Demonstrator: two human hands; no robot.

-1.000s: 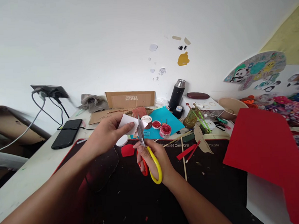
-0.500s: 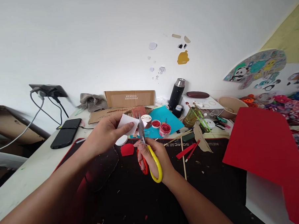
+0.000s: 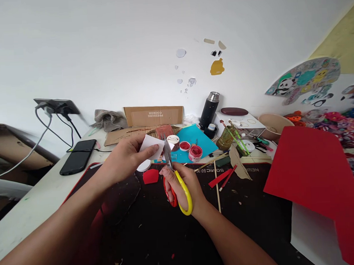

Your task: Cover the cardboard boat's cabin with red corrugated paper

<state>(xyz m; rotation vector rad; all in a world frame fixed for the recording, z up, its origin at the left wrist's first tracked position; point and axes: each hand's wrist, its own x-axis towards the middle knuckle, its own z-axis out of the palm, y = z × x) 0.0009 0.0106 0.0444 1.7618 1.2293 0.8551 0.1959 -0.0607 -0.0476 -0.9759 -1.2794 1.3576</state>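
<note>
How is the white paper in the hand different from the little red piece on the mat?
Colour: the white paper is white, while the red piece is bright red.
Place: the white paper is held up by the left hand; the red piece lies on the black mat.
Cutting: the scissors have their blades at the white paper, but not at the red piece.
Both look thin and flat.

A plain white wall [image 3: 103, 46], dotted with small cutouts [image 3: 216, 67], rises behind a pale table [image 3: 50, 196].

Yellow-and-red scissors [image 3: 185, 196], white paper [image 3: 149, 145]
</note>
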